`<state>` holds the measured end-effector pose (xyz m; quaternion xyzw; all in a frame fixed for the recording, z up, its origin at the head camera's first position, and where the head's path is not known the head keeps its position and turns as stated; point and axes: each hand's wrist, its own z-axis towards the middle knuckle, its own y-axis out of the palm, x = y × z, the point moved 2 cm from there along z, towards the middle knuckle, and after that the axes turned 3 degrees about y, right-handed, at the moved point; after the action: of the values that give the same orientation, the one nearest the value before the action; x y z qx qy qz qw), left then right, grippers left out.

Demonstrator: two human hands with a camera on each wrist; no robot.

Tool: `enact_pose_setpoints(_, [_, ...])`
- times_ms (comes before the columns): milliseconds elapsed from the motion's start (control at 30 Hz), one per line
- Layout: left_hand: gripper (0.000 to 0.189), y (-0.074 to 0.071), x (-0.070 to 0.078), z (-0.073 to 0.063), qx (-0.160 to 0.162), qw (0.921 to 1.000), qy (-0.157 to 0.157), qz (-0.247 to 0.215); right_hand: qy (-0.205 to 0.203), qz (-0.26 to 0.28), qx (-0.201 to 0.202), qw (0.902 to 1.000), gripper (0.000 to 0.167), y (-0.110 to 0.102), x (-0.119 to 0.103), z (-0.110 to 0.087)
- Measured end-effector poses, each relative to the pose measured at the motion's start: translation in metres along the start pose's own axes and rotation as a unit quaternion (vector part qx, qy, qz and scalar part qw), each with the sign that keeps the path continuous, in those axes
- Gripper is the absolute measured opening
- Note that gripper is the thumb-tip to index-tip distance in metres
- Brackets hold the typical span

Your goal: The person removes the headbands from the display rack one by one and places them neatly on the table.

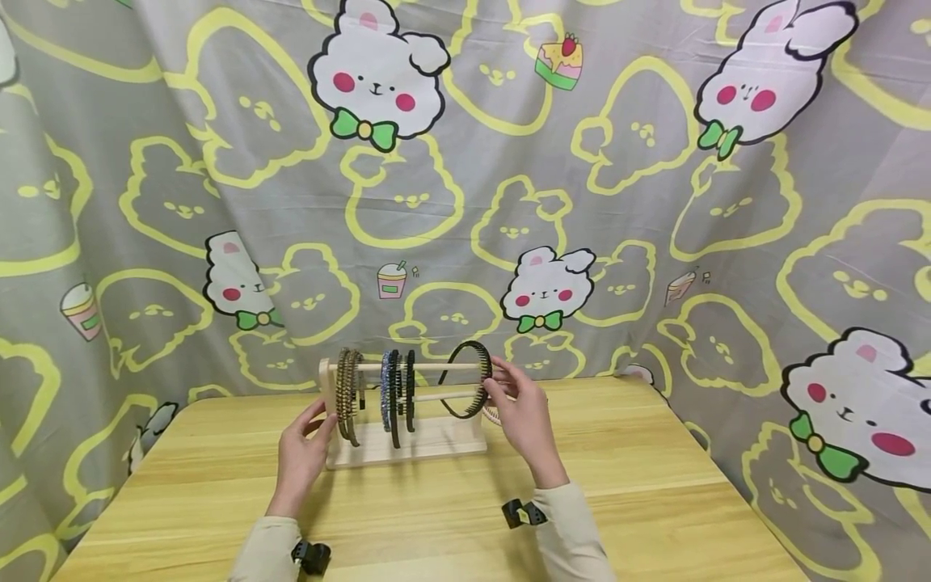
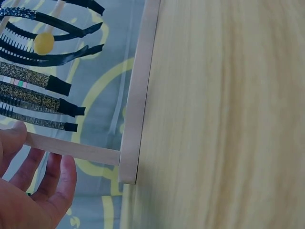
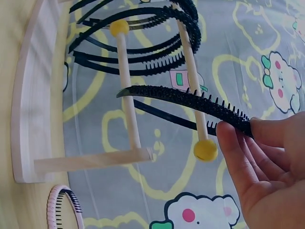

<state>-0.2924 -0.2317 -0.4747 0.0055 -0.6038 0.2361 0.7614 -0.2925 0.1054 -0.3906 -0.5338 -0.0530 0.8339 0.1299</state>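
Note:
A wooden headband rack (image 1: 444, 440) with two rods stands on the table. My left hand (image 1: 301, 455) holds its left upright (image 2: 86, 150), thumb on one side and fingers on the other. Between thumb and fingers, my right hand (image 1: 525, 416) pinches a black toothed headband (image 3: 186, 101) at the rods' right end. In the right wrist view this headband still surrounds at least one rod, near a yellow end ball (image 3: 206, 150). Several brown-gold glittery headbands (image 1: 347, 396) hang at the left, and a blue sparkly headband (image 1: 386, 392) hangs with black ones in the middle.
A pink toothed headband (image 3: 51, 210) lies on the table beyond the rack's right end, partly hidden by my right hand in the head view. A grey patterned curtain (image 1: 465, 202) hangs behind the wooden table (image 1: 618, 461).

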Motion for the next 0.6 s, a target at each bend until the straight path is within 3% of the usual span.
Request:
enact_pose_setpoints(267, [0.044,-0.001,0.000,0.001,0.000,1.0000,-0.001,0.004,0.022,0.024,0.004,0.9995,0.040,-0.011,0.001,0.003])
enact_pose_setpoints(600, [0.043,0.000,0.000,0.001,0.005,1.0000,0.005,0.004,0.038,0.011,0.014,0.9991,0.039,-0.026,-0.006,0.002])
